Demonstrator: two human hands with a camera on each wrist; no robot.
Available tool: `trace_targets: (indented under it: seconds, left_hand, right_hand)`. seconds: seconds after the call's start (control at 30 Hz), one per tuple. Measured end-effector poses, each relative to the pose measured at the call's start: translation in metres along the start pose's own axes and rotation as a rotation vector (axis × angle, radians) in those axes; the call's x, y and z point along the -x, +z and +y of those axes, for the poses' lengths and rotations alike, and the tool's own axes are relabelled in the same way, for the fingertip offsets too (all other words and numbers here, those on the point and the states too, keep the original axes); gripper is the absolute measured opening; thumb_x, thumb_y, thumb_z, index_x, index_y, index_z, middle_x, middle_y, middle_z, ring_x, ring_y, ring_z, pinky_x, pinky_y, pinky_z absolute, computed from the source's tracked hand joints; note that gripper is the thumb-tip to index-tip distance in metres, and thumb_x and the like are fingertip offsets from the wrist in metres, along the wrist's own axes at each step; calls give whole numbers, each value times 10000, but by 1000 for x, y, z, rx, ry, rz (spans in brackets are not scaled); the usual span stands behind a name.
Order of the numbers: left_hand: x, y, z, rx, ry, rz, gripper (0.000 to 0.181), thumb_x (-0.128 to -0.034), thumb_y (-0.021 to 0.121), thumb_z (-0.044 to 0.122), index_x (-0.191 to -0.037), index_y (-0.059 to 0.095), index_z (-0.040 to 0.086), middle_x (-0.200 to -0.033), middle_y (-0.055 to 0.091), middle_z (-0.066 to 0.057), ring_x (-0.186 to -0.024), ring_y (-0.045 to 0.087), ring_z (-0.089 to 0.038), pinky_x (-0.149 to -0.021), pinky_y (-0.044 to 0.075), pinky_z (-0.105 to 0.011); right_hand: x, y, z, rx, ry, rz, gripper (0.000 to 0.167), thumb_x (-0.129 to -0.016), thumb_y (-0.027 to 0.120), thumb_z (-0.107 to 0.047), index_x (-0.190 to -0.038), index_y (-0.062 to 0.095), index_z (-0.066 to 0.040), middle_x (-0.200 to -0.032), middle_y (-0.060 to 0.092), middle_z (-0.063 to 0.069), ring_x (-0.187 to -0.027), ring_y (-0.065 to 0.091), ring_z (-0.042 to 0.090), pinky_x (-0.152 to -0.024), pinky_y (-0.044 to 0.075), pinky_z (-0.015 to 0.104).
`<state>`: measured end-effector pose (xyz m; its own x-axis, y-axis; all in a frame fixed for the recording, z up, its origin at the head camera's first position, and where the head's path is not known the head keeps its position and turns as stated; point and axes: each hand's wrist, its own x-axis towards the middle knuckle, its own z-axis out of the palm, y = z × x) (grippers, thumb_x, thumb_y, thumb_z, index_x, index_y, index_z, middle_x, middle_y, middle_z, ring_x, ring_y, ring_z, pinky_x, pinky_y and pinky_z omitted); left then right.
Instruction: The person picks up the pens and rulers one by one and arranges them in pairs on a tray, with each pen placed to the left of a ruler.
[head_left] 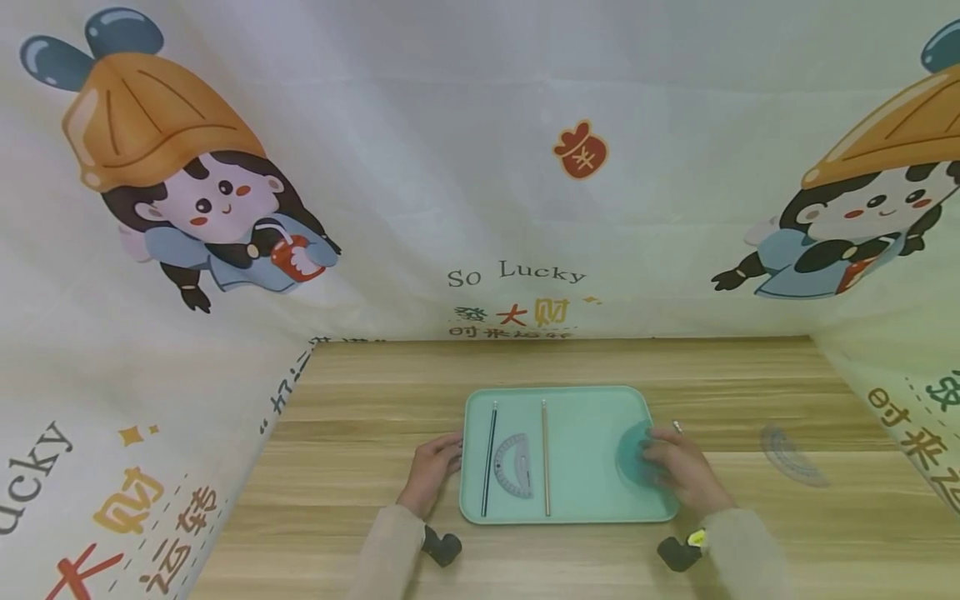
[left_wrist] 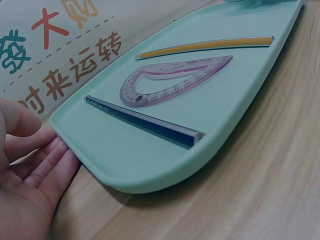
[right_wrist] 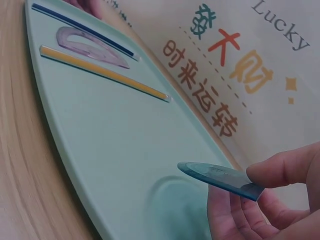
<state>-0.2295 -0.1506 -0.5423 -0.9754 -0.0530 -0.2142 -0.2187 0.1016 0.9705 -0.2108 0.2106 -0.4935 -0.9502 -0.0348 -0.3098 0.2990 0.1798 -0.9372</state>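
Observation:
A light green tray (head_left: 592, 417) lies on the wooden table. On its left side are a dark blue pencil (left_wrist: 145, 120), a clear protractor (left_wrist: 175, 82) and a yellow pencil (left_wrist: 205, 47). My left hand (head_left: 431, 475) touches the tray's left edge with its fingers fairly straight. Over the right part of the tray, my right hand (head_left: 686, 471) pinches a thin, translucent teal piece with a rounded edge (right_wrist: 220, 177) between thumb and fingers. That piece is blurred in the head view, and its full outline cannot be told.
Another clear protractor (head_left: 793, 457) lies on the table (head_left: 750, 392) to the right. A small pale tip (head_left: 677, 426) shows beside my right hand, the rest of it hidden. Printed cloth (head_left: 405, 167) stands behind and at both sides.

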Motion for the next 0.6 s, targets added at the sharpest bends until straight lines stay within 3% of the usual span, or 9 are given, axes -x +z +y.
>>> trace_targets:
  seconds: [0.13, 0.3, 0.43, 0.5, 0.6]
  left_hand:
    - [-1, 0, 0, -2, 3, -6, 352, -971, 460, 94, -1275, 540, -63, -1335, 534, -250, -1214, 557, -338, -972, 547, -289]
    - [1, -2, 4, 1, 1, -23, 356, -975, 458, 94, -1282, 528, -73, -1343, 524, -256, -1227, 542, -350, -985, 541, -307]
    - [13, -1, 19, 8, 1, -34, 358, -971, 455, 75, -1281, 517, -94, -1344, 517, -269, -1237, 529, -361, -999, 533, -319]
    - [13, -1, 18, 5, -1, -34, 357, -967, 450, 57, -1280, 511, -104, -1344, 512, -277, -1239, 523, -372, -1004, 529, -334]
    - [4, -1, 6, 12, 1, -29, 358, -970, 460, 74, -1286, 516, -86, -1352, 512, -264, -1241, 526, -360, -996, 535, -319]
  right_hand:
    - [0, 12, 0, 7, 4, -8, 533, -887, 512, -83, -1356, 347, 111, -1362, 408, 255, -1084, 542, 220, -969, 534, 428]
    - [-6, 28, -1, -21, 27, -21, 564, -858, 526, -46, -1367, 345, 115, -1362, 419, 297, -1139, 528, 323, -1016, 475, 568]
    - [-12, 36, 1, -37, 43, -25, 571, -847, 537, -33, -1371, 353, 100, -1337, 459, 285, -1086, 550, 292, -998, 480, 572]
    - [-13, 39, 3, -36, 45, -19, 570, -839, 541, -33, -1366, 365, 94, -1313, 487, 266, -1034, 567, 252, -972, 504, 543]
    - [-14, 43, 3, -45, 50, -19, 570, -827, 545, -34, -1357, 377, 90, -1269, 518, 237, -990, 568, 225, -961, 504, 539]
